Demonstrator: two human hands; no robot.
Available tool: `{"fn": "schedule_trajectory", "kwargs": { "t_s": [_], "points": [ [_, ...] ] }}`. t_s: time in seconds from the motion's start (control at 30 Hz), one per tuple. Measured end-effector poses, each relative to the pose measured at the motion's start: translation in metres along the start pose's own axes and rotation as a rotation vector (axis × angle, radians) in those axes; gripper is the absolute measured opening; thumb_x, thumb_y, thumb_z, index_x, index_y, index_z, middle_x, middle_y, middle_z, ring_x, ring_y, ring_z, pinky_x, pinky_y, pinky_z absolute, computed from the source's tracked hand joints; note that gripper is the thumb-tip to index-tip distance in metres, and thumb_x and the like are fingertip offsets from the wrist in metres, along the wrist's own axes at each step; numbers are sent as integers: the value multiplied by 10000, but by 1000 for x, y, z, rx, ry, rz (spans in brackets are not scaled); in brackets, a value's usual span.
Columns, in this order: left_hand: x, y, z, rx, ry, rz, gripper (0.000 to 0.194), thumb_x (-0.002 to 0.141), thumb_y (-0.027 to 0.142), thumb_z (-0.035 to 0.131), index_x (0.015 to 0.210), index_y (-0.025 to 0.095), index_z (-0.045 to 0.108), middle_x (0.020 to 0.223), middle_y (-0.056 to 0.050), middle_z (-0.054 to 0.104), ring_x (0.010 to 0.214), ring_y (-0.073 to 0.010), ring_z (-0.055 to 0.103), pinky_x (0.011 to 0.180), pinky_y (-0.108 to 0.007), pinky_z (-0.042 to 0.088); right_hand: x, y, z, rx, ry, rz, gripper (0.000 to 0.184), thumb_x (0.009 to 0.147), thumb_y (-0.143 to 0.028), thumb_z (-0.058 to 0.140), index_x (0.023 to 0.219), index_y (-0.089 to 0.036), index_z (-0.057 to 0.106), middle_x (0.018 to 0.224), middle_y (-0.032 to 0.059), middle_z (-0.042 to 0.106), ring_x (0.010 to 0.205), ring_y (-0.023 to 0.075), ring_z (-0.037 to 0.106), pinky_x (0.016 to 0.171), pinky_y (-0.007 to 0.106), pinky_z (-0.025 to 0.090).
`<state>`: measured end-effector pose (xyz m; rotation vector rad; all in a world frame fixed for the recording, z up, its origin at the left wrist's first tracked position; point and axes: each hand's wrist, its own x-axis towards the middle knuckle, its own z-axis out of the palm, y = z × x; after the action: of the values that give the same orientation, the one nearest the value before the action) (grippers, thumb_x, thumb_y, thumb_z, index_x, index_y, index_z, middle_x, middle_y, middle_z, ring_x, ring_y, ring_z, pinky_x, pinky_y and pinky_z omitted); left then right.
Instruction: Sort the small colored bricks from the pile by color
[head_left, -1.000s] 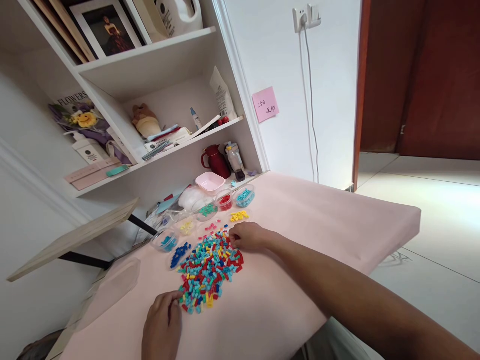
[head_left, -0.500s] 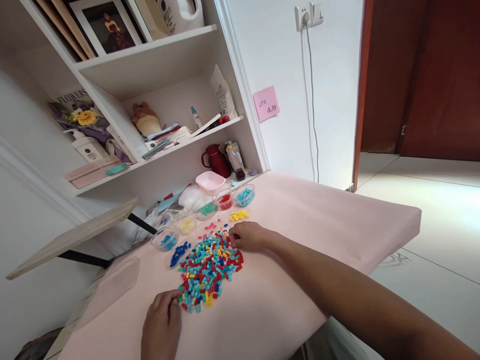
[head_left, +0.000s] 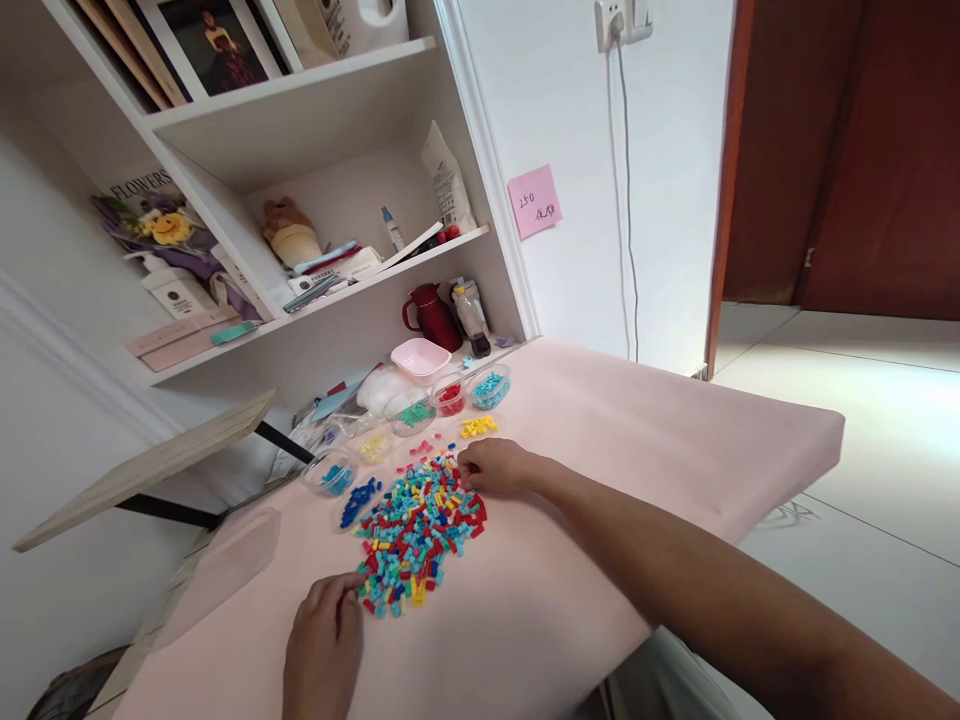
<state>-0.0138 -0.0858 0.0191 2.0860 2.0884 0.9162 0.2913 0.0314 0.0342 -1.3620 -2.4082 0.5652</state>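
Observation:
A heap of small mixed-colour building bricks (head_left: 420,520) lies spread on the pink-covered table (head_left: 600,420). At the heap's near left edge rests my left hand (head_left: 322,640), its forefinger stretched out to the outermost bricks and nothing visible in its grasp. My right hand (head_left: 495,467) is over the far right edge of the heap, fingers curled in a pinch; whatever lies between the fingertips is hidden. Yellow bricks (head_left: 478,427) sit just beyond the right hand. Dark blue bricks (head_left: 360,503) and a few pink bricks (head_left: 420,450) lie grouped beside the heap.
Behind the heap stand clear tubs of light blue (head_left: 490,388), red (head_left: 450,396), green (head_left: 414,415) and blue bricks (head_left: 336,480). A pink bowl (head_left: 421,359), a red jug (head_left: 433,318) and a bottle (head_left: 472,322) are farther back. A clear lid (head_left: 236,560) lies left.
Both hands stay in nearly the same places, with only a slight shift of the right fingers at the heap. The view has tilted a little.

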Motion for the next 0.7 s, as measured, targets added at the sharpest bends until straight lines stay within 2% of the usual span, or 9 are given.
{"fn": "schedule_trajectory", "kwargs": {
  "t_s": [0.7],
  "points": [
    [0,-2,1,18,12,26,292,748,349,433,842,229,682,946,-67,671,936,-232,604,855,-382,478,-1,0,-1,-12,-1,-3,117,769,-333,611,837,-241,634,895,3,676,830,170,570,571,231,298]
  ]
}}
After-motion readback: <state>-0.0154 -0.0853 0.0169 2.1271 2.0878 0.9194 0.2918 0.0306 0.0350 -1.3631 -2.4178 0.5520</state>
